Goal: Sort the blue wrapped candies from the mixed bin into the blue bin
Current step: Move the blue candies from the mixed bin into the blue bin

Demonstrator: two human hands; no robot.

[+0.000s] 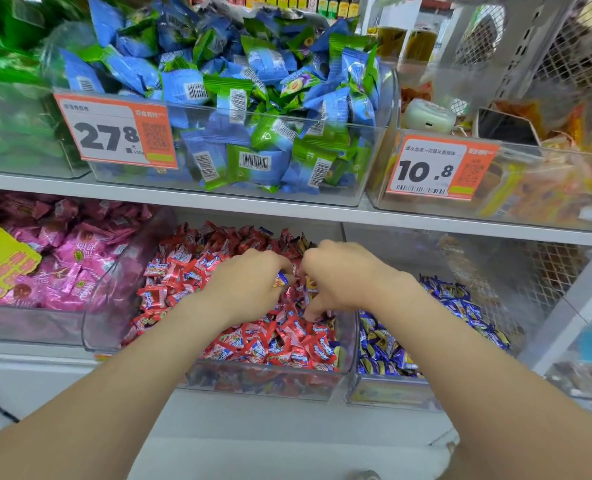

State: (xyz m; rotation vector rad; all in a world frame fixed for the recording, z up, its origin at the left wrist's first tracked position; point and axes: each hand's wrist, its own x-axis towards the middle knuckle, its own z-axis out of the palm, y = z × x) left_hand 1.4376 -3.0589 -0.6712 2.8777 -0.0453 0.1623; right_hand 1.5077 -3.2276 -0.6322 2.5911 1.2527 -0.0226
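Both hands over mixed bin [93, 317]: left hand [249, 282] pinches blue candy [283, 280]; right hand [343, 277] just beside, grip unclear.

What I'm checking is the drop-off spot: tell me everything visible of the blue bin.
The blue bin is a clear plastic tub on the lower shelf, right beside the mixed bin. Blue-and-gold wrapped candies fill it partway, heaped toward the back. Its front label is blurred. The right forearm crosses above it; contact is unclear.
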